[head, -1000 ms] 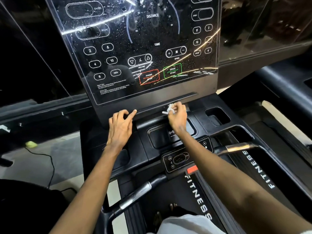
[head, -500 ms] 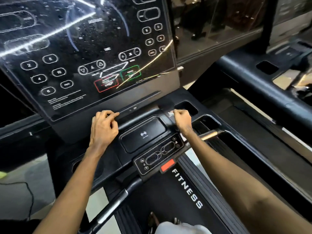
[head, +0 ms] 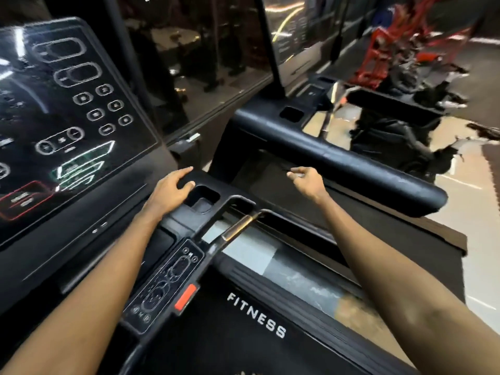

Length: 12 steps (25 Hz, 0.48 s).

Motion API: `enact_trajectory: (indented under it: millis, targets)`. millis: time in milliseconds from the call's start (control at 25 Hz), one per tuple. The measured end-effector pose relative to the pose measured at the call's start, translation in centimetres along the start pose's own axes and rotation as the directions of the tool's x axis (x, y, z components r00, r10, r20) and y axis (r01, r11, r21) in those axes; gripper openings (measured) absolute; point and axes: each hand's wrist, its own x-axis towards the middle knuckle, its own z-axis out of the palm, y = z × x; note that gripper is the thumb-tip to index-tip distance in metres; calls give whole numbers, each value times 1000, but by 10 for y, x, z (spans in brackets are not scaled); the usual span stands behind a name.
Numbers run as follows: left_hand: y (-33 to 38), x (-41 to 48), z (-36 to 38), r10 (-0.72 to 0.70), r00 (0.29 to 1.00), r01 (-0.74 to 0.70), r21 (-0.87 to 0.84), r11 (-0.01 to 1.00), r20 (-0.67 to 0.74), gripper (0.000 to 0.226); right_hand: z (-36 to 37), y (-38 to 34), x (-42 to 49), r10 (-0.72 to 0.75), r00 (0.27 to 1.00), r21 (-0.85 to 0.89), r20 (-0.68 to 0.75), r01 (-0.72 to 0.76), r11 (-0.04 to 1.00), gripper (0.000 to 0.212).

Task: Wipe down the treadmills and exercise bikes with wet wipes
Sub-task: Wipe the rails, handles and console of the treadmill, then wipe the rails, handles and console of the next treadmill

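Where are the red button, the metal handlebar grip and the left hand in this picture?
red button (head: 185,296), head view, on the middle of its red face.
metal handlebar grip (head: 240,228), head view, on the middle of the shiny sleeve.
left hand (head: 167,189), head view, on the back of the hand.

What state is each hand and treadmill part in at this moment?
left hand, resting flat on the console corner, holding nothing.
right hand, in the air beside the console, fingers loosely curled; no wipe visible.
touch panel, markings showing, streaked with glare.
cup holder, nothing seen inside.
red stop tab, seated at the lower control strip's end.
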Motion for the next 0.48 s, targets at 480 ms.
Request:
enact_trajectory:
  millis: [480]
  targets:
    - [187, 110, 82, 353, 862, -339, -103, 935, 365, 58, -213, 36, -40, 123, 921, -160, -369, -193, 968, 51]
